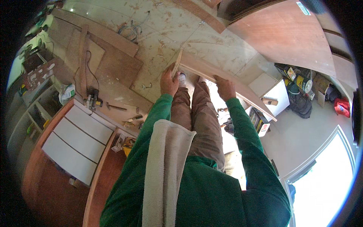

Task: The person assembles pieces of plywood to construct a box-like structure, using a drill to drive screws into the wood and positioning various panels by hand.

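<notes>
A long, pale wooden board (211,70) slants in front of me, its far end up at the left and its near end down at the right. A short, narrow piece meets it at the left end, at an angle. My left hand (169,81) is closed around that left end, thumb on the inner side. Further along, my right hand (225,87) grips the board's near edge; its fingertips are partly hidden. Below the board, my legs and feet show on the floor.
Wooden sheets (117,66) and a power tool (92,100) lie at the left, beside a cabinet with white panels (81,132). A coiled cable (130,32) and scraps litter the tiled floor. Large panels (283,34), a black bag (300,106) and a red bag (342,107) are at right.
</notes>
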`<state>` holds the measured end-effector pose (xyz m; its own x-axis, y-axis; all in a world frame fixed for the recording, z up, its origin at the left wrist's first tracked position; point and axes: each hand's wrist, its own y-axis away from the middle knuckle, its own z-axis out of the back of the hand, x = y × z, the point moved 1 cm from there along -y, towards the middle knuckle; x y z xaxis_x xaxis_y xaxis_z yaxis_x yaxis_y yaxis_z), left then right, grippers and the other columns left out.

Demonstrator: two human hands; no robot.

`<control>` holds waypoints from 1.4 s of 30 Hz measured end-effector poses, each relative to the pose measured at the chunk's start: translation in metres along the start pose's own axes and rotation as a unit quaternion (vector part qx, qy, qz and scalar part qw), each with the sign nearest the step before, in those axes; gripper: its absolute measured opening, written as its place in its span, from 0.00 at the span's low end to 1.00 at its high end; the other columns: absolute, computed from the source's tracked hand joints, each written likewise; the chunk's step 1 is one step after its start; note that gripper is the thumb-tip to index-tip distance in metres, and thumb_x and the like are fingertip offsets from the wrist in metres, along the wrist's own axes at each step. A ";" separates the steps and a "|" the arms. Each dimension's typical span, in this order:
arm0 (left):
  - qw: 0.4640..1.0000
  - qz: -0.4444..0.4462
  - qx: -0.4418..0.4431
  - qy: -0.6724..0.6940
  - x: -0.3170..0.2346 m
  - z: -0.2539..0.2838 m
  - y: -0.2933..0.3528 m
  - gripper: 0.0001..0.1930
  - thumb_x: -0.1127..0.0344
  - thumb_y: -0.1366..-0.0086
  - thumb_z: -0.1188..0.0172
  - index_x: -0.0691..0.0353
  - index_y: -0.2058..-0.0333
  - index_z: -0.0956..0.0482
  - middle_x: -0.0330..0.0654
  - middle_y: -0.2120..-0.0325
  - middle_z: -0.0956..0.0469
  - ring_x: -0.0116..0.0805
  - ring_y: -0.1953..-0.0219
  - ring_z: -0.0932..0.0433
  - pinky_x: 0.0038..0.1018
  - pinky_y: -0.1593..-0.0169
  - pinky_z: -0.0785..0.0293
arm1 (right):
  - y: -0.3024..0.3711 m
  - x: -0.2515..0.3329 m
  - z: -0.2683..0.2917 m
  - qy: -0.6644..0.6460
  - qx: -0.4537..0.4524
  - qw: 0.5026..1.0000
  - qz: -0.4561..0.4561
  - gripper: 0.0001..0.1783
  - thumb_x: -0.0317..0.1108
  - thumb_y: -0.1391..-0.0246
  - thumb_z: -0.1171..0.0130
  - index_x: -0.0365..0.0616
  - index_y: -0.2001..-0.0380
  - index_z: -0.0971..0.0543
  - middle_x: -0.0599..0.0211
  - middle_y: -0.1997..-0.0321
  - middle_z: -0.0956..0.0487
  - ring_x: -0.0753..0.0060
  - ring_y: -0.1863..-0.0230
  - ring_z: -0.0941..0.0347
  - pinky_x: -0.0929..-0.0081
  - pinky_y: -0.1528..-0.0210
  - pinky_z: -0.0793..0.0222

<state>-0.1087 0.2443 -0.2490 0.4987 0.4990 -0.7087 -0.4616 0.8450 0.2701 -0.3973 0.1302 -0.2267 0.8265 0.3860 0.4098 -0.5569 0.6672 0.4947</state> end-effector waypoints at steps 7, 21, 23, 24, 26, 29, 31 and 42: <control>1.000 -0.029 -0.005 -0.009 -0.003 -0.002 -0.004 0.27 0.55 0.30 0.37 0.70 0.41 0.25 0.62 0.46 0.21 0.63 0.42 0.23 0.48 0.38 0.28 | 0.004 -0.005 0.020 -0.021 0.010 1.000 -0.002 0.24 0.35 0.42 0.38 0.60 0.42 0.23 0.58 0.50 0.14 0.45 0.52 0.16 0.46 0.53 0.20; 0.936 -0.109 0.292 -0.164 -0.052 0.044 -0.080 0.20 0.68 0.32 0.38 0.64 0.43 0.21 0.59 0.49 0.20 0.59 0.46 0.21 0.47 0.42 0.24 | -0.002 -0.017 0.010 -0.035 0.025 0.996 -0.077 0.21 0.45 0.46 0.37 0.59 0.48 0.23 0.68 0.46 0.16 0.54 0.46 0.18 0.46 0.52 0.21; 0.936 -0.112 0.301 -0.145 -0.047 0.039 -0.084 0.20 0.69 0.32 0.39 0.63 0.42 0.21 0.60 0.49 0.19 0.59 0.47 0.20 0.47 0.44 0.24 | 0.000 -0.019 0.008 -0.045 0.007 0.996 -0.079 0.22 0.46 0.47 0.35 0.59 0.48 0.22 0.69 0.46 0.17 0.55 0.45 0.18 0.46 0.52 0.21; 0.945 -0.112 0.291 -0.095 -0.039 0.037 -0.081 0.20 0.69 0.32 0.39 0.63 0.42 0.22 0.60 0.49 0.19 0.59 0.48 0.20 0.47 0.45 0.23 | -0.003 -0.020 0.007 -0.037 0.004 0.997 -0.070 0.22 0.46 0.48 0.35 0.59 0.49 0.22 0.69 0.47 0.17 0.56 0.45 0.18 0.46 0.52 0.21; 0.945 -0.098 0.304 -0.067 -0.035 0.034 -0.084 0.20 0.69 0.31 0.40 0.61 0.41 0.22 0.60 0.51 0.18 0.61 0.49 0.19 0.47 0.47 0.23 | -0.003 -0.028 -0.005 -0.017 0.000 0.998 -0.059 0.23 0.47 0.50 0.34 0.59 0.49 0.22 0.68 0.48 0.17 0.56 0.45 0.19 0.46 0.52 0.21; 0.926 -0.054 0.357 -0.113 -0.042 0.034 -0.090 0.21 0.70 0.31 0.41 0.60 0.40 0.22 0.60 0.51 0.17 0.60 0.50 0.18 0.46 0.47 0.22 | -0.004 -0.032 -0.015 -0.032 -0.002 0.997 -0.063 0.22 0.47 0.50 0.33 0.58 0.51 0.22 0.68 0.50 0.17 0.57 0.46 0.18 0.48 0.52 0.21; 0.915 -0.038 0.387 -0.104 -0.052 0.034 -0.097 0.22 0.73 0.31 0.42 0.62 0.39 0.24 0.59 0.47 0.18 0.55 0.47 0.17 0.43 0.43 0.22 | 0.003 -0.034 -0.012 -0.032 -0.031 0.997 -0.062 0.21 0.47 0.50 0.34 0.58 0.52 0.22 0.69 0.52 0.16 0.58 0.48 0.18 0.51 0.52 0.20; 0.902 -0.095 0.342 -0.247 -0.050 0.059 -0.107 0.21 0.62 0.34 0.35 0.57 0.43 0.19 0.55 0.51 0.16 0.58 0.50 0.18 0.48 0.48 0.22 | -0.007 -0.017 -0.004 -0.072 -0.024 0.994 -0.079 0.19 0.47 0.47 0.36 0.58 0.52 0.20 0.69 0.53 0.16 0.56 0.49 0.18 0.54 0.52 0.20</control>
<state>-0.0415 0.1404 -0.2041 0.8648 0.2155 -0.4536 0.1420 0.7614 0.6325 -0.4074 0.1210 -0.2402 0.8807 0.1817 0.4375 -0.4143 0.7431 0.5255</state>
